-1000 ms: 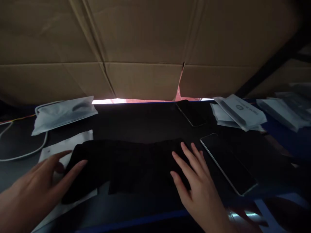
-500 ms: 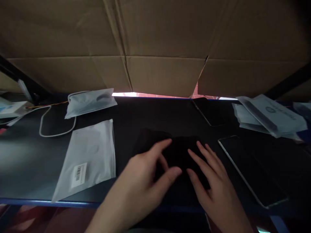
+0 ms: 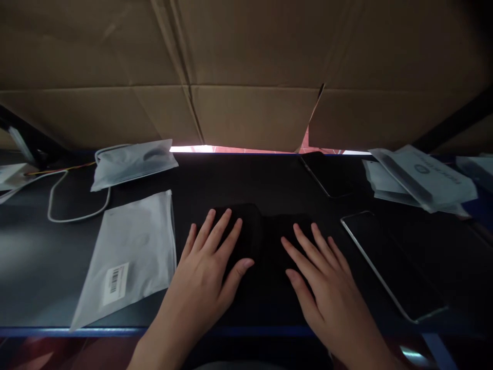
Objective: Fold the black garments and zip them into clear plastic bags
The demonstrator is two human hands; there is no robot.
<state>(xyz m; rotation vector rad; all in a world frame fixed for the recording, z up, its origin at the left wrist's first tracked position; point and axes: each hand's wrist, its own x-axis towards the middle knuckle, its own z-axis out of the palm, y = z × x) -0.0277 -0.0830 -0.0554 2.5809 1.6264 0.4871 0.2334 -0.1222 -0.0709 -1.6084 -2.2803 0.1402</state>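
My left hand (image 3: 206, 275) lies palm down with its fingers spread, over the left part of a flat black thing (image 3: 252, 226). That thing hardly stands out from the dark table (image 3: 231, 177), so its kind is unclear. On the right, my right hand (image 3: 323, 282) is also palm down, fingers stretched out, over the same dark patch; nothing shows in it. A frosted zip bag (image 3: 134, 252) with a barcode label lies left of my left hand. To the right of my right hand rests a dark phone-like slab (image 3: 389, 267) with a pale edge.
A second dark slab (image 3: 327, 174) lies toward the back. Several frosted bags (image 3: 431, 177) overlap at the back right. Another frosted bag (image 3: 134, 164) is at the back left, beside a looped white cable (image 3: 50, 205). Brown cardboard (image 3: 246, 51) stands behind the table.
My left hand has moved left and flattened out, its fingers now spread instead of curled. My right hand has shifted slightly left and stays spread. The view has shifted slightly.
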